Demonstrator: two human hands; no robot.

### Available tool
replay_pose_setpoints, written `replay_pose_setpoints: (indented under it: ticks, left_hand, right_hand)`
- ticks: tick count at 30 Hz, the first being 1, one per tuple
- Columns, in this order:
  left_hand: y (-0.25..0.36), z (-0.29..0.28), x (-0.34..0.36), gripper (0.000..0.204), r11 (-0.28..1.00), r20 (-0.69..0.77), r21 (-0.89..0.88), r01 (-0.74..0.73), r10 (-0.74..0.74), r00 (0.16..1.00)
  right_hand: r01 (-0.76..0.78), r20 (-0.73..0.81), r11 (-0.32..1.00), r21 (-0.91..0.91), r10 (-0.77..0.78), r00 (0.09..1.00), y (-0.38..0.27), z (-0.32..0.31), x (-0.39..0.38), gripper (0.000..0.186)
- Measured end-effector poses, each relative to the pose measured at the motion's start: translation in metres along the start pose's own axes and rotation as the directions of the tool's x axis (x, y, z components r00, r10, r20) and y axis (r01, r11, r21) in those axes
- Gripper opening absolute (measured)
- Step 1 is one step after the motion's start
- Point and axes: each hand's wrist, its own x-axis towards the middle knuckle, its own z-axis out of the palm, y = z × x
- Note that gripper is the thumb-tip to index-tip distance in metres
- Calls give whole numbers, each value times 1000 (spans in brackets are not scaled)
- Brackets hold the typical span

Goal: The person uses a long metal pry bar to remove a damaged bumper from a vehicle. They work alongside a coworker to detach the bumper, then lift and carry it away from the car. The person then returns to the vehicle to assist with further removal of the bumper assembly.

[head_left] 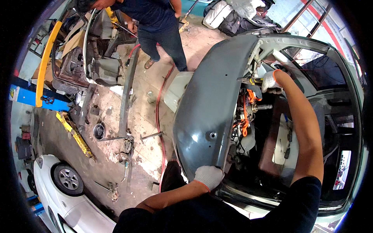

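Note:
A dark grey car body panel [210, 93] with a round lock hole spans the middle of the head view. My left hand [210, 177], in a white knit glove, is closed over the panel's near corner. My right hand [272, 82], gloved as well, grips pliers [254, 81] with yellow and black handles at the panel's far right edge. Their metal jaws touch or nearly touch that edge; the exact contact is too small to tell. Below the pliers, orange cables [244, 116] and a metal shaft [262, 107] show inside the car body [342, 58].
Another person [159, 31] stands beyond the panel, near a cut car body section [103, 70]. A red hose [158, 105] crosses the floor. A T-shaped metal tool [151, 135], a yellow bar [75, 134] and a white car [74, 194] are at left. Bags [233, 19] lie at the back.

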Motion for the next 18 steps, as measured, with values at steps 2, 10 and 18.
replay_pose_setpoints:
  ticks: [2, 10, 18]
  left_hand:
    - [3, -5, -5, 26, 999, 23, -45, -15, 16, 1000]
    - [-8, 15, 3, 36, 997, -64, -69, -42, 38, 997]
    - [-6, 24, 7, 37, 995, -75, -93, -25, 18, 997]
  right_hand:
    - [2, -11, 998, 59, -1, 1000, 9, 6, 8, 24]
    - [106, -58, 993, 57, -103, 993, -1, 8, -19, 18]
    - [57, -62, 998, 38, -54, 997, -2, 4, -20, 22]
